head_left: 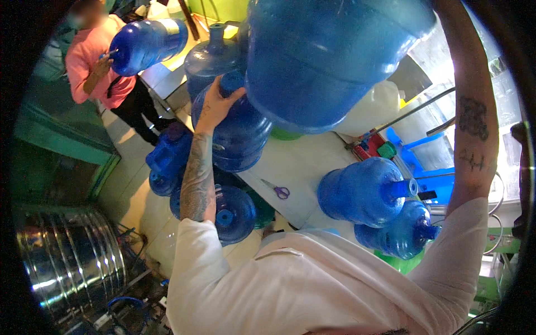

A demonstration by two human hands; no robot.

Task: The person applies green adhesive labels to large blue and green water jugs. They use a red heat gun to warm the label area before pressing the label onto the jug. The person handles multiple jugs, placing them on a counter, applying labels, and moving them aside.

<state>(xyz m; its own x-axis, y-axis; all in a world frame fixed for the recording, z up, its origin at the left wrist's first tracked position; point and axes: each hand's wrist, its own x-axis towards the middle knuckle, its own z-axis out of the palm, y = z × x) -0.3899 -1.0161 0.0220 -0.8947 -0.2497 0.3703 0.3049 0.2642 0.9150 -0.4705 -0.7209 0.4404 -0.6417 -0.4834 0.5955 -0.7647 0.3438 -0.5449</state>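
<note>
My left hand is closed around the capped neck of a blue water jug that stands upright, its thumb and fingers on either side of the cap. A much larger-looking blue water jug is close in front of me at the top, partly cut off by the edge of view. My right arm reaches up along the right side beside this jug, and its hand is out of view, so what it touches is hidden. Just behind the jug under my left hand stands another blue jug with its neck up.
Two blue jugs lie tilted at the right. Several more jugs stand below my left forearm. Purple-handled scissors rest on a pale surface. At far left, a person in pink holds a blue jug. A ribbed metal tank stands lower left.
</note>
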